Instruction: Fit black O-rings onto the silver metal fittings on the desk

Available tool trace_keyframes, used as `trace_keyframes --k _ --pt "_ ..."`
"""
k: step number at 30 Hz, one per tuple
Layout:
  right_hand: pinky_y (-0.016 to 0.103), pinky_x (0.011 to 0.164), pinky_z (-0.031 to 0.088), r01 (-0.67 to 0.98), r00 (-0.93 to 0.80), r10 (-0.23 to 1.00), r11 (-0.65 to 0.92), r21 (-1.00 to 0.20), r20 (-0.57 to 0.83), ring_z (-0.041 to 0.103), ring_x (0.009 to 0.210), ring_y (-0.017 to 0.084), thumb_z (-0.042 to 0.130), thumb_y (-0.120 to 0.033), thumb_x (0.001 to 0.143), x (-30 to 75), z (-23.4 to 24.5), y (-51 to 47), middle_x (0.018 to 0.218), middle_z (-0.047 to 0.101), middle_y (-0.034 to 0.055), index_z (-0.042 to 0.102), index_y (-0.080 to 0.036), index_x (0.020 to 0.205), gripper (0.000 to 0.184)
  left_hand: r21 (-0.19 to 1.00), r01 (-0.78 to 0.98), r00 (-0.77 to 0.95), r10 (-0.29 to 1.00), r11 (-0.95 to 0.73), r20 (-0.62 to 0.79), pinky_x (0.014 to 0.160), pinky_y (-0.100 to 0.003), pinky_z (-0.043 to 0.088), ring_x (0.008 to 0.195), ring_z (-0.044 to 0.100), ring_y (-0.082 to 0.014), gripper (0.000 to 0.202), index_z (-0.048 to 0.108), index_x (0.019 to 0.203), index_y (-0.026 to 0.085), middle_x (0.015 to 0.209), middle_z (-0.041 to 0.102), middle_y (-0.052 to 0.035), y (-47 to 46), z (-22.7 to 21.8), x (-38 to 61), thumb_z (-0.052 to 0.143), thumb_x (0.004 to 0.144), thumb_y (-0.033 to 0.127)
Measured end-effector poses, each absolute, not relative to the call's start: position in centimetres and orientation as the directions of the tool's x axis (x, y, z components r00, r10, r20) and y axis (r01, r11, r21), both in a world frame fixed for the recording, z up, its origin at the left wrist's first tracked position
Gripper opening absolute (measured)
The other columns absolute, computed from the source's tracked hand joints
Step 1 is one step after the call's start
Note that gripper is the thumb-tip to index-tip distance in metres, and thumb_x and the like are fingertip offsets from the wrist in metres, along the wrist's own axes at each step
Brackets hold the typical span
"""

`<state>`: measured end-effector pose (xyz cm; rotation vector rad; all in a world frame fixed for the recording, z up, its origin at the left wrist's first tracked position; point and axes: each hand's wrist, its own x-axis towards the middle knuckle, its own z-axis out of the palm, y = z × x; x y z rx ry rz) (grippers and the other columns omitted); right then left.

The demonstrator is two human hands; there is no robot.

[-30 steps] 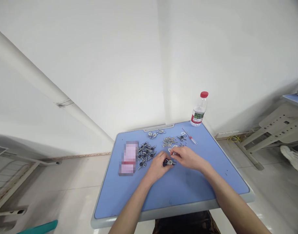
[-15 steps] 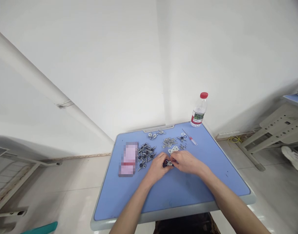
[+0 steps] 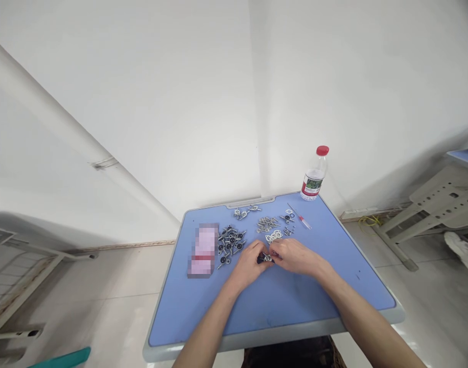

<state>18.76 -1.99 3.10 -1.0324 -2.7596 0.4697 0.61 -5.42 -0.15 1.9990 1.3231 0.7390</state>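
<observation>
My left hand (image 3: 250,262) and my right hand (image 3: 293,255) meet over the middle of the blue desk (image 3: 280,301). Both pinch one small dark and silver metal part (image 3: 264,258) between their fingertips. Just beyond the left hand lies a heap of black and silver fittings (image 3: 230,242). Past the right hand lie white flat plates (image 3: 274,236) and a pile of screws (image 3: 267,223).
A blurred pink packet (image 3: 204,249) lies at the desk's left. A red-handled screwdriver (image 3: 300,216) and a red-capped water bottle (image 3: 314,175) stand at the far right corner. More small fittings (image 3: 244,210) lie by the far edge. Another desk frame (image 3: 437,204) stands to the right.
My right hand has come back from the white plates to the left hand, and both now close on the small part. The left hand has barely moved.
</observation>
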Motion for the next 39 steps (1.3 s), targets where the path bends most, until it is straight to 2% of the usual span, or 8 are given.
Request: trace_keyframes --k 5,9,15,23,31,34,37,39 --pt "0.026 0.06 0.037 0.58 -0.738 0.669 0.697 -0.42 0.091 0.058 0.066 0.016 0.049 -0.011 0.084 19.3 3.6 -1.8 0.075 0.066 0.0035 0.06 -0.018 0.079 0.014 0.759 0.577 0.329 0.936 -0.302 0.123 0.072 -0.028 0.041 0.081 0.052 -0.0168 0.012 0.055 0.08 0.019 0.087 0.056 -0.0012 -5.5 -0.1 0.6 0.065 0.075 0.02" --pt "0.025 0.064 0.041 0.604 -0.646 0.747 0.626 -0.493 0.158 0.058 0.069 0.015 0.048 -0.013 0.087 20.8 4.0 -0.6 0.08 0.066 0.0027 0.06 -0.019 0.084 0.014 0.759 0.58 0.319 0.94 -0.297 0.124 0.072 -0.027 0.041 0.081 0.052 -0.0167 0.013 0.055 0.08 0.019 0.087 0.056 -0.0006 -5.6 -0.1 0.5 0.066 0.075 0.023" --pt "0.024 0.064 0.038 0.819 -0.445 0.895 0.422 -0.39 0.034 0.061 0.072 0.016 0.048 -0.013 0.087 23.1 3.2 1.9 0.079 0.068 0.0043 0.063 -0.018 0.082 0.016 0.764 0.57 0.324 0.937 -0.304 0.131 0.072 -0.026 0.04 0.082 0.053 -0.0161 0.016 0.056 0.082 0.02 0.09 0.057 -0.0001 -5.5 -0.3 0.3 0.069 0.074 0.024" --pt "0.024 0.064 0.035 0.857 -0.417 0.908 0.377 -0.35 -0.044 0.064 0.08 0.019 0.048 -0.013 0.088 23.0 2.4 2.6 0.085 0.07 0.0062 0.064 -0.017 0.085 0.017 0.756 0.575 0.331 0.934 -0.314 0.137 0.072 -0.026 0.041 0.082 0.053 -0.0163 0.017 0.057 0.085 0.02 0.09 0.057 -0.0004 -5.5 -0.3 0.3 0.069 0.075 0.025" --pt "0.025 0.065 0.037 0.878 -0.356 0.934 0.343 -0.334 0.024 0.064 0.081 0.02 0.045 -0.02 0.093 23.2 1.9 2.8 0.087 0.07 0.008 0.064 -0.018 0.092 0.02 0.752 0.573 0.329 0.932 -0.325 0.152 0.071 -0.026 0.041 0.081 0.053 -0.0158 0.018 0.058 0.086 0.02 0.09 0.057 -0.0001 -5.6 -0.3 0.3 0.07 0.074 0.026" --pt "0.025 0.065 0.038 0.829 -0.347 0.931 0.362 -0.425 0.116 0.062 0.077 0.018 0.046 -0.02 0.091 23.1 2.1 2.5 0.089 0.069 0.0064 0.063 -0.018 0.093 0.018 0.761 0.568 0.338 0.932 -0.314 0.133 0.072 -0.026 0.042 0.081 0.053 -0.0155 0.019 0.057 0.087 0.02 0.092 0.056 0.0001 -5.7 -0.1 0.2 0.071 0.073 0.024" --pt "0.025 0.06 0.039 0.659 -0.311 0.931 0.356 -0.662 0.192 0.056 0.064 0.015 0.042 -0.029 0.093 22.5 2.9 1.7 0.081 0.067 0.0035 0.062 -0.019 0.091 0.023 0.772 0.558 0.35 0.93 -0.304 0.113 0.075 -0.026 0.043 0.082 0.053 -0.0152 0.018 0.057 0.087 0.02 0.094 0.055 0.0001 -5.8 0.3 0.1 0.069 0.073 0.02" --pt "0.025 0.054 0.038 0.45 -0.288 0.941 0.297 -0.842 0.178 0.049 0.055 0.013 0.037 -0.04 0.095 21.9 3.6 1.0 0.072 0.062 0.0013 0.061 -0.019 0.091 0.032 0.773 0.557 0.36 0.927 -0.302 0.103 0.076 -0.026 0.043 0.083 0.053 -0.0153 0.015 0.058 0.086 0.02 0.094 0.055 -0.0002 -5.9 0.5 0.1 0.066 0.073 0.017"
